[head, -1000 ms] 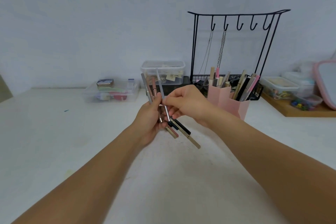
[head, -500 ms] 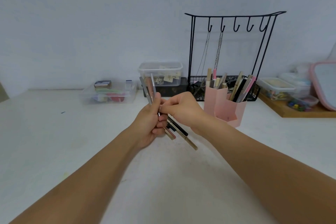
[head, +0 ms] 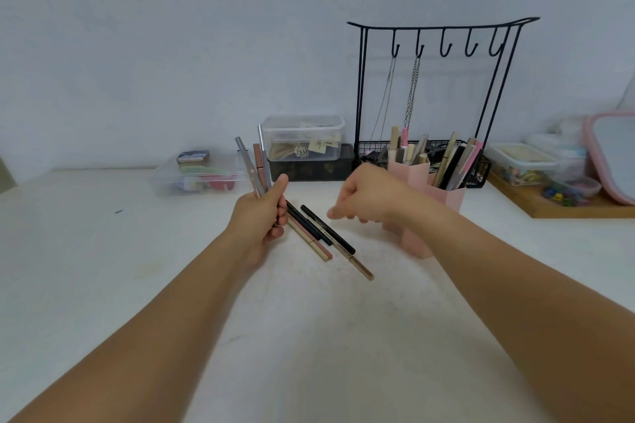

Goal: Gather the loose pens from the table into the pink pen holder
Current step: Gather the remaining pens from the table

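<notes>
My left hand (head: 262, 216) grips a bundle of several pens (head: 256, 166). Their grey, silver and pink tops fan out above my fist, and the black, pink and gold lower ends (head: 323, 237) stick out below it towards the right, low over the white table (head: 103, 268). My right hand (head: 366, 197) hovers a little to the right, blurred, fingers curled, with nothing visible in it. Directly behind that hand stands the pink pen holder (head: 453, 197), which holds several pens upright.
A black wire rack (head: 443, 31) with hooks and hanging chains stands behind the holder. Clear plastic boxes (head: 302, 137) (head: 202, 175) sit along the back wall. At the far right a wooden tray (head: 563, 208) carries more boxes, and a pink-framed object leans there.
My right hand has let go of the pen bundle and moved right, towards the pink holder. My left hand still holds the pens, now more fanned out.
</notes>
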`<state>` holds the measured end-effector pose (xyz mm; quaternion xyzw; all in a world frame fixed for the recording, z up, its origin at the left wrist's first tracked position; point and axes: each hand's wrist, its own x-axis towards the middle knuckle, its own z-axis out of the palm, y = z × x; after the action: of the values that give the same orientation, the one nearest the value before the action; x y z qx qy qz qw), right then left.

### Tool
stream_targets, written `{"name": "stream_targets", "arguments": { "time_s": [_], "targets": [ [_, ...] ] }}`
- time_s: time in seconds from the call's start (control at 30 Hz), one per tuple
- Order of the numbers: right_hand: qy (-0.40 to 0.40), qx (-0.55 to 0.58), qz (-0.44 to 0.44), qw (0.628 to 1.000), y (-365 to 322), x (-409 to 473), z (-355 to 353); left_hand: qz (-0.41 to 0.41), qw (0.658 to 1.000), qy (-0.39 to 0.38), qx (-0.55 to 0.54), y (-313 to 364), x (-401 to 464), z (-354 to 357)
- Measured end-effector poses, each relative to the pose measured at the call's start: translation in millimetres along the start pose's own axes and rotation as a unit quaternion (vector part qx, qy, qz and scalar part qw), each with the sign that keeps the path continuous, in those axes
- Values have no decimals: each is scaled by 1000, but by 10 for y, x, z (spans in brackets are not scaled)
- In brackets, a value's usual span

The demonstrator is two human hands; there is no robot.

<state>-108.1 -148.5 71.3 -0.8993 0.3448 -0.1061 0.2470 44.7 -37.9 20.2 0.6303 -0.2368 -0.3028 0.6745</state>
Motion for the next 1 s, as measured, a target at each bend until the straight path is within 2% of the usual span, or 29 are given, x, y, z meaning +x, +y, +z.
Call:
{"name": "stream_targets", "arguments": {
  "time_s": [0.1, 0.27, 0.43, 0.6, 0.7, 0.8, 0.9, 1.0],
  "targets": [
    [-59, -41, 45, 996, 29, -2, 66, 0, 1000, -9, 1, -17, 5, 8],
    [-72, -60, 65, 993, 6, -6, 146, 14, 999, -36, 3, -49, -14, 30],
    [-98, -7, 100, 990, -13, -6, 138, 5, 998, -65, -13, -59, -30, 55],
    [-105, 42, 123, 986, -5, -11, 144, -48, 994, -86, -44, -22, -35, 57],
    [-58, 76, 104, 990, -11, -5, 125, -68, 990, -99, -75, -18, -38, 61],
    [1, 196, 74, 978, -67, -15, 73, -80, 986, -105, -104, -9, -63, 78],
    [9, 294, 19, 956, -154, -46, 86, -70, 984, -108, -123, 6, -90, 108],
    [5, 323, -21, 946, -222, -75, 187, -50, 984, -121, -121, -5, -101, 131]
  ]
}}
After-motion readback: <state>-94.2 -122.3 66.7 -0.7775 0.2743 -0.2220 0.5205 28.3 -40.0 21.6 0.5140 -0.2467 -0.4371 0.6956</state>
